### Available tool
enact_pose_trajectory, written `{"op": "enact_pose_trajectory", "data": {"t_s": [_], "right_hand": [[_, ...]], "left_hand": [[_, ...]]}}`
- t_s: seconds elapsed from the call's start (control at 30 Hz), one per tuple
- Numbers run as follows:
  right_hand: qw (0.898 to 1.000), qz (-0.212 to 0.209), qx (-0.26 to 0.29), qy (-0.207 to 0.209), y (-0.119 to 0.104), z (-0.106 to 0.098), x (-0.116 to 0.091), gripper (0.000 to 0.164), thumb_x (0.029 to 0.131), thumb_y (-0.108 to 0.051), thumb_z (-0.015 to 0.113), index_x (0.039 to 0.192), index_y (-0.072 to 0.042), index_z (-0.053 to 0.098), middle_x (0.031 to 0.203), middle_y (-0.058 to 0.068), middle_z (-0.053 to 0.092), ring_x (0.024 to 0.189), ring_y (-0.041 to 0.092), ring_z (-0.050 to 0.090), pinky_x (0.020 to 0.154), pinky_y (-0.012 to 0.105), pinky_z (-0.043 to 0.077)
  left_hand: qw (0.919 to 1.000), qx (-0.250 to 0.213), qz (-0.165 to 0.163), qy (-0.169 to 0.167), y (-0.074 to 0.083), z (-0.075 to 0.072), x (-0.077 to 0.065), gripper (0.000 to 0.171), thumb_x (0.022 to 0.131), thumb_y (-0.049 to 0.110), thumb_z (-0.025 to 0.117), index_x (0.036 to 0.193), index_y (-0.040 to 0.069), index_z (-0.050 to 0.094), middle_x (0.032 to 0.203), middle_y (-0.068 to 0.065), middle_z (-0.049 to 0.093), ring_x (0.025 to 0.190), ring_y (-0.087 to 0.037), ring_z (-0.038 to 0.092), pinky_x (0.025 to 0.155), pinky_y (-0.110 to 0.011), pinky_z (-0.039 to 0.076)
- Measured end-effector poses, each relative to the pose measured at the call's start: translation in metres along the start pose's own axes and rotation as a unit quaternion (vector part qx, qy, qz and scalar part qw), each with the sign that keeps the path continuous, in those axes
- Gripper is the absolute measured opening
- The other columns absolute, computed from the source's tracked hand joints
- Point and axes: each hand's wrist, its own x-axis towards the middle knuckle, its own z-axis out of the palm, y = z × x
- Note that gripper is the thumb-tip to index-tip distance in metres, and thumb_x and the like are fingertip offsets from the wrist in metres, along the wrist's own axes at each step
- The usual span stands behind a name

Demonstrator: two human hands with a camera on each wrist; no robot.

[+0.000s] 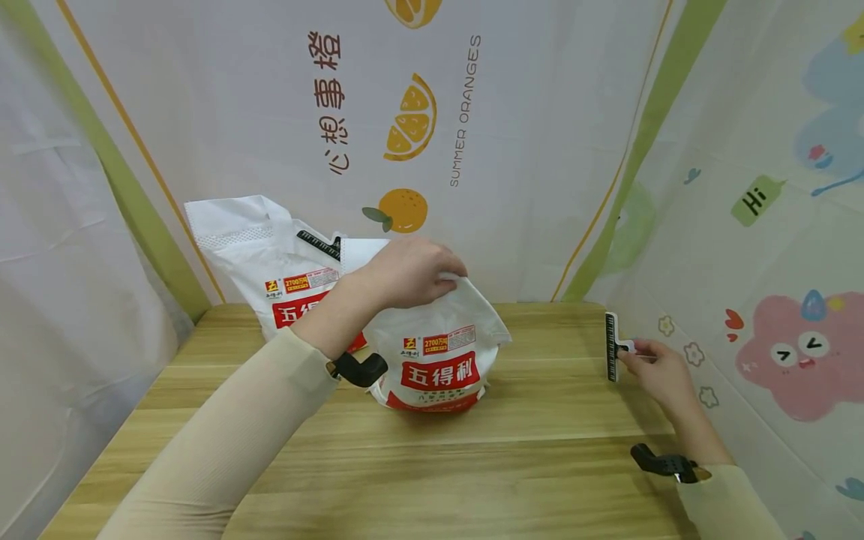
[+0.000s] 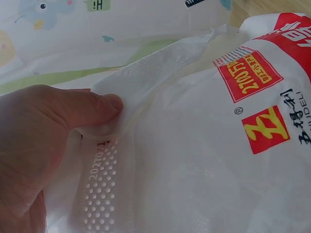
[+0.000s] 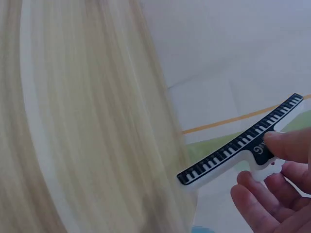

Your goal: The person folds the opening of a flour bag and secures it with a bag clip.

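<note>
My left hand (image 1: 415,271) pinches the folded top of the front white flour bag (image 1: 439,319), which stands upright on the table. In the left wrist view the thumb presses on the bag's folded white edge (image 2: 141,80). Off to the right, above the table's far right corner, my right hand (image 1: 664,379) holds a white and black clip (image 1: 611,349) with a piano-key pattern. The right wrist view shows thumb and fingers pinching the clip's handle (image 3: 265,154). The second flour bag (image 1: 246,274) stands behind and left, a similar clip (image 1: 319,244) near its top.
The wooden table (image 1: 540,465) spans the space below both hands. A printed curtain (image 1: 540,135) hangs behind it, and another patterned curtain (image 1: 756,262) closes off the right side. Plain white cloth (image 1: 61,247) hangs at the left.
</note>
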Motion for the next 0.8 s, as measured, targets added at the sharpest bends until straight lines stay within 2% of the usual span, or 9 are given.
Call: {"op": "enact_pose_trajectory", "data": {"t_s": [0.23,0.43,0.53,0.63,0.7,0.8], "right_hand": [[0.998,-0.026,-0.001,0.048,-0.014,0.002,-0.001,0.059,0.113,-0.036,0.062,0.145,0.014,0.058,0.131,0.035,0.068,0.113,0.040,0.068,0.067,0.012,0.047],[0.997,-0.044,-0.011,0.068,-0.027,0.002,-0.003,0.054,0.114,-0.033,0.060,0.144,0.012,0.060,0.128,0.033,0.068,0.114,0.045,0.067,0.070,0.011,0.043],[0.995,-0.053,-0.012,0.083,-0.033,0.003,-0.004,0.051,0.113,-0.033,0.062,0.141,0.010,0.062,0.127,0.031,0.069,0.113,0.041,0.067,0.070,0.011,0.042],[0.993,-0.065,-0.011,0.094,-0.038,0.003,-0.005,0.047,0.111,-0.032,0.065,0.137,0.008,0.065,0.124,0.029,0.071,0.107,0.031,0.067,0.069,0.010,0.044],[0.992,-0.075,-0.005,0.100,-0.040,0.003,-0.006,0.044,0.111,-0.030,0.067,0.135,0.006,0.067,0.123,0.028,0.073,0.099,0.013,0.067,0.069,0.010,0.045],[0.991,-0.090,0.009,0.103,-0.044,0.002,-0.007,0.039,0.109,-0.027,0.070,0.131,0.006,0.069,0.121,0.027,0.075,0.088,-0.011,0.059,0.068,0.008,0.047]], "left_hand": [[1.0000,0.001,-0.001,0.004,-0.001,0.001,0.000,0.024,0.104,0.017,0.074,0.126,0.016,0.083,0.126,-0.002,0.083,0.120,-0.024,0.077,0.104,-0.044,0.062],[1.0000,-0.002,-0.001,0.004,0.000,0.001,-0.001,0.024,0.104,0.017,0.075,0.126,0.015,0.083,0.125,-0.002,0.083,0.119,-0.025,0.078,0.103,-0.044,0.062],[1.0000,-0.005,-0.002,0.003,0.001,0.000,-0.001,0.024,0.104,0.017,0.075,0.127,0.015,0.083,0.125,-0.003,0.083,0.119,-0.025,0.078,0.102,-0.043,0.063],[1.0000,-0.006,-0.005,0.001,0.001,0.000,-0.001,0.025,0.104,0.018,0.075,0.127,0.015,0.083,0.126,-0.003,0.083,0.119,-0.025,0.078,0.101,-0.043,0.063],[1.0000,-0.005,-0.006,0.000,0.001,0.000,-0.001,0.025,0.104,0.018,0.075,0.127,0.015,0.083,0.126,-0.003,0.083,0.119,-0.025,0.077,0.102,-0.043,0.063],[1.0000,-0.004,-0.005,0.001,0.001,-0.001,0.000,0.025,0.104,0.017,0.075,0.127,0.015,0.083,0.126,-0.002,0.083,0.119,-0.025,0.077,0.102,-0.043,0.063]]}}
